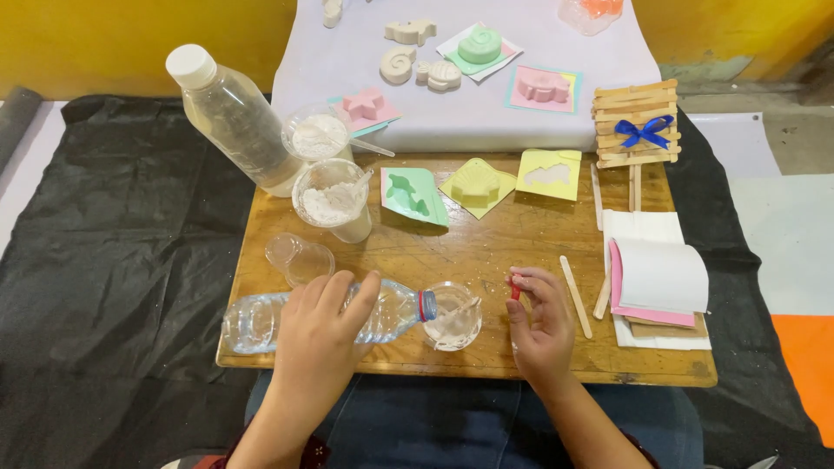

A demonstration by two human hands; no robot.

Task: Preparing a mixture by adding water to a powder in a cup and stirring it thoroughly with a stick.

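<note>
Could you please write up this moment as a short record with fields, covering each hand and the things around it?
left hand: grips a clear bottle tipped on its side, mouth at a small cup
right hand: pinches a red cap
surface: wooden board
near right hand: craft sticks, notepad
behind: two powder cups, large bottle, three moulds, stick house

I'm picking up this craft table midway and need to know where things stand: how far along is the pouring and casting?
Done: hardened white shapes lie on the white sheet, and two cups hold white powder. In hand: the left hand tips a clear water bottle into a small clear cup; the right hand holds its red cap. Left: the green mould and yellow shell mould look unfilled.
</note>
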